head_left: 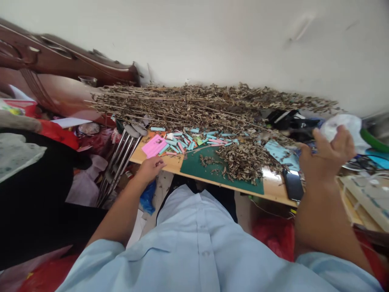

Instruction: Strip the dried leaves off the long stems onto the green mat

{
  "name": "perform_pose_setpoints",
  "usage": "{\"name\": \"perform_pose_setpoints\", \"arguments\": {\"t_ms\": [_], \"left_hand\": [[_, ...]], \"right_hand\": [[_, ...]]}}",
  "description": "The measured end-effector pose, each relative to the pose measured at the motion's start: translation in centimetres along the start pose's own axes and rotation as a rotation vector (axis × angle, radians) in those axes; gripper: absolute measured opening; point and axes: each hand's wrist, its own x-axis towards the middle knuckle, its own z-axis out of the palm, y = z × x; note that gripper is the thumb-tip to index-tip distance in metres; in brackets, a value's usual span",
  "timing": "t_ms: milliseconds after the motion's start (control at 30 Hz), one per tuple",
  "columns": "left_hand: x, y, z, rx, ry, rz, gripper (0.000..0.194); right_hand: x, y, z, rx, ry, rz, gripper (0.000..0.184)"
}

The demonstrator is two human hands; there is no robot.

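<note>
My left hand (151, 168) is at the table's front left edge, just below a pink slip of paper (154, 145). Its fingers are curled in, and whatever they may hold is hidden. My right hand (327, 152) is raised at the right, slightly blurred, with its fingers apart and nothing visible in it. Between the hands, a heap of dried leaves (243, 160) lies on a green mat (194, 164). Many small blue and pink paper rolls (182, 142) are scattered behind the mat's left side. Long bundles of dried leafy stalks (194, 103) stretch across the back.
A black phone (293, 185) lies at the table's front right, near light-blue sheets (281, 154). Metal crutches (120, 158) lean at the left of the table. A white plastic bag (345, 125) is behind my right hand. The wall (212, 44) stands close behind the stalks.
</note>
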Motion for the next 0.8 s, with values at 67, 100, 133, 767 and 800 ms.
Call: {"name": "perform_pose_setpoints", "arguments": {"t_ms": [67, 100, 133, 767, 800], "left_hand": [[-0.4, 1.1, 1.4, -0.132, -0.047, 0.01, 0.031], [-0.5, 1.8, 2.2, -0.188, -0.063, 0.019, 0.032], [-0.6, 2.5, 2.9, -0.237, -0.073, 0.023, 0.033], [-2.5, 10.2, 10.4, -0.451, -0.209, -0.025, 0.036], [-2.8, 10.0, 10.4, -0.439, -0.209, -0.029, 0.036]], "right_hand": [[-0.4, -2.5, -1.3, 0.045, 0.081, 0.037, 0.056], [-0.8, -4.3, -2.0, 0.098, 0.105, 0.087, 0.052], [-1.3, -6.5, -2.6, 0.182, 0.112, 0.148, 0.045], [-10.0, -31.1, -4.1, 1.619, -0.966, 1.088, 0.036], [-9.8, -30.9, -4.1, 1.612, -0.943, 1.105, 0.036]]}}
